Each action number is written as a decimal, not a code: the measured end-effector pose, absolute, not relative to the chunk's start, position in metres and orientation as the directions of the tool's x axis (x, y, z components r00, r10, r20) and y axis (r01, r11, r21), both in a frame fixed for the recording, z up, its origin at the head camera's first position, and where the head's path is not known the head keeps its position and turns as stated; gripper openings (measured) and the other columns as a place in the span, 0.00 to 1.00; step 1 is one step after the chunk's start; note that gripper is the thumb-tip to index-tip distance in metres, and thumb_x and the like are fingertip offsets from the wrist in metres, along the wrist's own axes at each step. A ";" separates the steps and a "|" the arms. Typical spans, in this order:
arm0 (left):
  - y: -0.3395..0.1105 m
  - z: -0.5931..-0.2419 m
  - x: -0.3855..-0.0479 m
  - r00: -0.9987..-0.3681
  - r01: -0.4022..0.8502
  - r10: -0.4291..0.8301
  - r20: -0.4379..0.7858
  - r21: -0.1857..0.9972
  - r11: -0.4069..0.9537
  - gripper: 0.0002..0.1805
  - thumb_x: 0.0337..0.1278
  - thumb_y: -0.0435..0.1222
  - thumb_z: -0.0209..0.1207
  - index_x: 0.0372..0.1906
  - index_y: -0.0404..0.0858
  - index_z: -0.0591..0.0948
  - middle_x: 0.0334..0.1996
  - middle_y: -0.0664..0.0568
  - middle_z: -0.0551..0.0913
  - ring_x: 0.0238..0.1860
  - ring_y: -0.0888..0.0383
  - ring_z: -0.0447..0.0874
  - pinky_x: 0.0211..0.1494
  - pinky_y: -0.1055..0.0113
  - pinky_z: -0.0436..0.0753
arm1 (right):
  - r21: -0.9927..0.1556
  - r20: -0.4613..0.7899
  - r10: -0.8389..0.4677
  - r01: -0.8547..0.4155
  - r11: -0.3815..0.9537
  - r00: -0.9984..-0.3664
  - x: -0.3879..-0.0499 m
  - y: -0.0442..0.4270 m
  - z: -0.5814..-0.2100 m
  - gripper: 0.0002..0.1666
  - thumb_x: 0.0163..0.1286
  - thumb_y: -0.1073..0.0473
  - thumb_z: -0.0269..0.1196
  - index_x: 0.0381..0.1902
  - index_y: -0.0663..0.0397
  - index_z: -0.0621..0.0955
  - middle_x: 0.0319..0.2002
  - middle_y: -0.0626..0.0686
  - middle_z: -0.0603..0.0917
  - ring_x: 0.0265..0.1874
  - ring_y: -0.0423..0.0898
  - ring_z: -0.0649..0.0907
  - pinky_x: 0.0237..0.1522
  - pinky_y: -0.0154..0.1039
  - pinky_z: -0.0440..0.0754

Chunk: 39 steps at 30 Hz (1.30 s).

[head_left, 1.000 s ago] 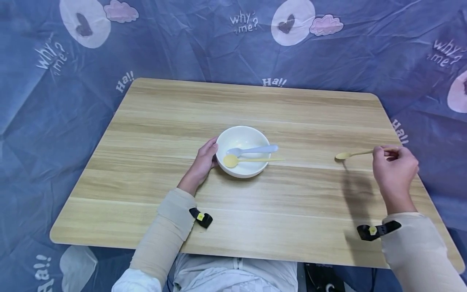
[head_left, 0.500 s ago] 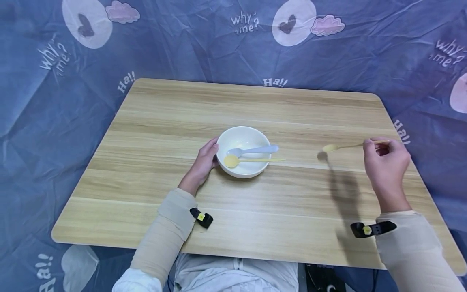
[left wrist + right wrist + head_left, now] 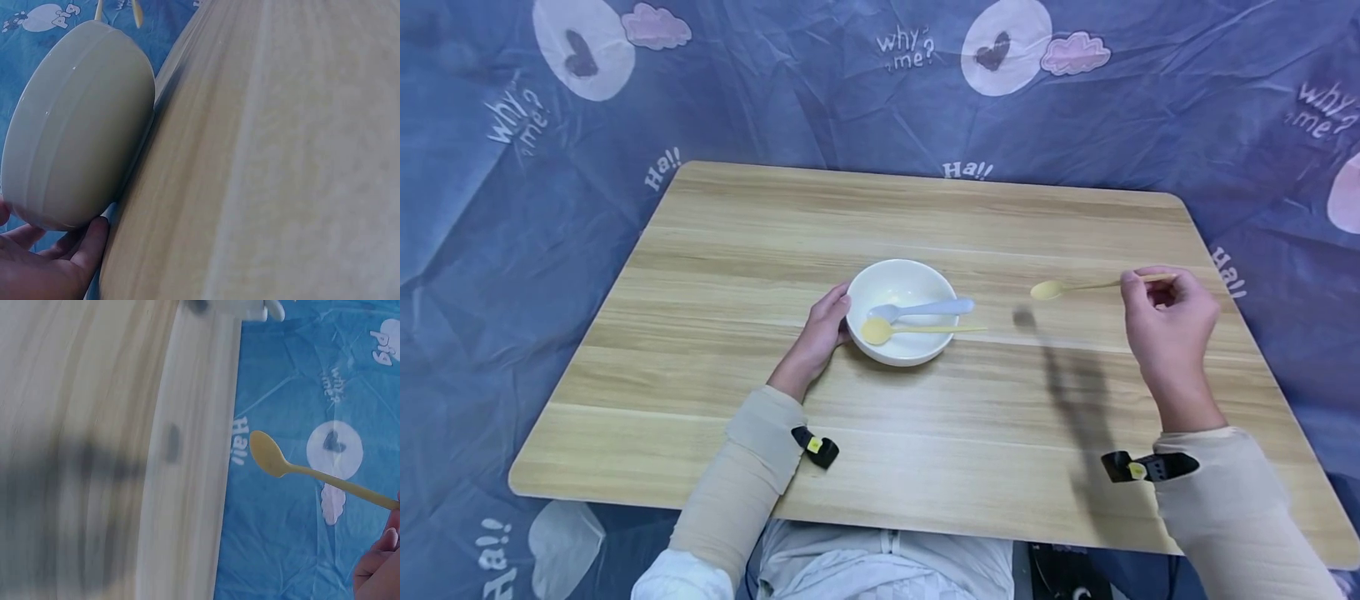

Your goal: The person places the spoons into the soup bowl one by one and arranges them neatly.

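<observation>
A white bowl (image 3: 901,354) stands on the table, a little left of its middle line. My left hand (image 3: 817,333) grips the bowl's left side, thumb at the rim; in the left wrist view its fingers (image 3: 90,250) lie under the bowl's wall (image 3: 81,125). Inside the bowl lean a pale blue spoon (image 3: 925,308) and a yellow spoon (image 3: 877,331), both handles sticking out past the right rim. To the right, my right hand (image 3: 1172,333) pinches another yellow spoon (image 3: 1048,290) by its handle, above the table, with the spoon's head pointing left toward the bowl.
The wooden table (image 3: 737,217) has a blue patterned cloth (image 3: 820,92) hanging behind it and at its sides. A shadow of the right hand and spoon falls on the table between bowl and arm. Black wrist cameras (image 3: 1150,467) sit on both sleeves.
My right hand has moved left with the yellow spoon, which has risen off the table and come nearer the bowl. The left hand and the bowl have stayed in place.
</observation>
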<state>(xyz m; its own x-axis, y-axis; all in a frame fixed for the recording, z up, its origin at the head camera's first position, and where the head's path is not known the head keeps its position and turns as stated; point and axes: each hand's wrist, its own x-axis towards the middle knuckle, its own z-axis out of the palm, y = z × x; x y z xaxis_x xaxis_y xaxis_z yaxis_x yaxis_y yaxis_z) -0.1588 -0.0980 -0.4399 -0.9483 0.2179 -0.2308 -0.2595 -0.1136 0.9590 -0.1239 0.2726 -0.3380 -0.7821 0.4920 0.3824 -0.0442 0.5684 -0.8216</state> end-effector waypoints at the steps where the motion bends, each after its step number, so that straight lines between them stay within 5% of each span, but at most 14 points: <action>1: -0.098 -0.440 -0.159 -0.947 -0.263 0.218 -0.234 0.958 -0.112 0.25 0.74 0.41 0.36 0.71 0.42 0.59 0.67 0.44 0.64 0.60 0.47 0.69 0.59 0.53 0.75 | -0.825 0.383 0.489 -0.053 0.562 -0.784 -0.124 0.270 -0.338 0.10 0.61 0.60 0.62 0.25 0.36 0.79 0.19 0.36 0.74 0.19 0.32 0.70 0.23 0.24 0.67; 23: -0.096 -0.440 -0.160 -0.946 -0.269 0.216 -0.241 0.957 -0.111 0.24 0.75 0.41 0.35 0.71 0.43 0.60 0.67 0.44 0.65 0.60 0.48 0.70 0.59 0.54 0.75 | -0.871 0.357 0.419 -0.136 0.472 -0.835 -0.139 0.230 -0.337 0.06 0.61 0.61 0.63 0.27 0.42 0.80 0.22 0.38 0.76 0.21 0.33 0.72 0.25 0.25 0.67; 39: -0.095 -0.440 -0.159 -0.950 -0.267 0.200 -0.240 0.955 -0.125 0.24 0.74 0.41 0.36 0.71 0.43 0.61 0.67 0.43 0.65 0.61 0.49 0.69 0.60 0.52 0.74 | -0.888 0.371 0.330 -0.227 0.400 -0.868 -0.141 0.200 -0.341 0.02 0.61 0.63 0.62 0.30 0.57 0.82 0.23 0.39 0.78 0.21 0.35 0.73 0.25 0.26 0.68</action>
